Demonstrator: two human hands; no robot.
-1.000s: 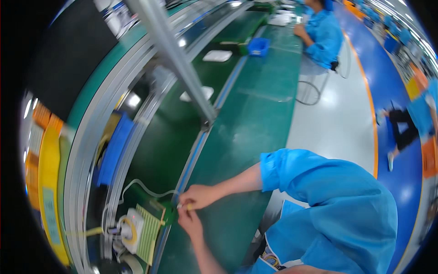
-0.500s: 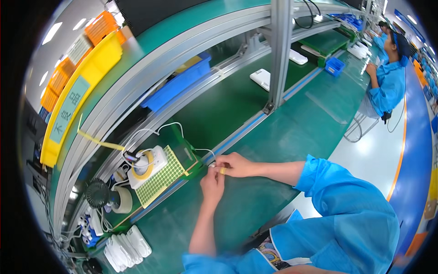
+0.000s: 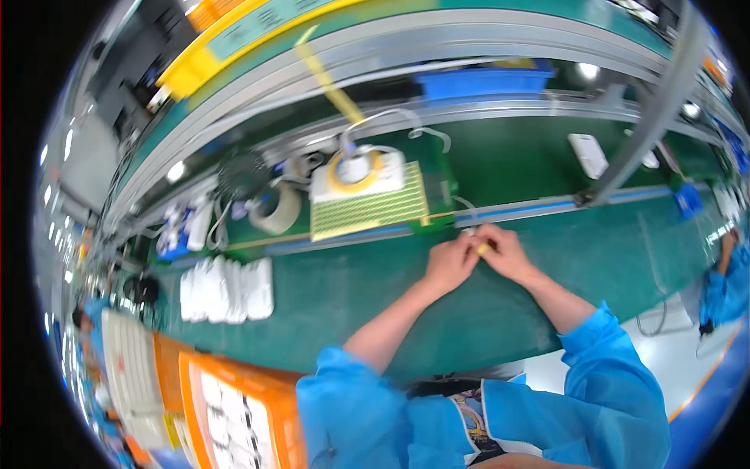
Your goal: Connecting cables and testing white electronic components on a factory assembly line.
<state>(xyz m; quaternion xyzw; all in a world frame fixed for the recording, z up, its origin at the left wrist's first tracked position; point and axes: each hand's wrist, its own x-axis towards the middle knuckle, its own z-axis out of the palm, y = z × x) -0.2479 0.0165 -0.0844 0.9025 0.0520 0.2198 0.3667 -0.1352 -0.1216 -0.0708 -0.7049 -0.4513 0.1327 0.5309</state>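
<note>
My left hand [image 3: 451,264] and my right hand [image 3: 504,252] meet over the green bench top, close to its back rail. Their fingers are pinched together on the end of a thin white cable [image 3: 466,205], which runs up behind the rail. A small pale piece shows at the fingertips; its details are blurred. On a finger of the right hand sits a small yellow band [image 3: 483,250]. Left of the hands, a yellow sheet with rows of green dots [image 3: 367,213] lies under a white power strip [image 3: 319,184] bearing a yellow ring [image 3: 366,181].
White flat devices [image 3: 226,291] stand in a row on the bench at left. Behind them are a tape roll [image 3: 277,211] and a small dark fan [image 3: 242,173]. A metal post [image 3: 652,117] rises at right. An orange crate [image 3: 293,406] stands at lower left.
The view has swung to the left, bringing the orange crate into sight and shifting the bench things rightward. Both hands stay together at the cable end.
</note>
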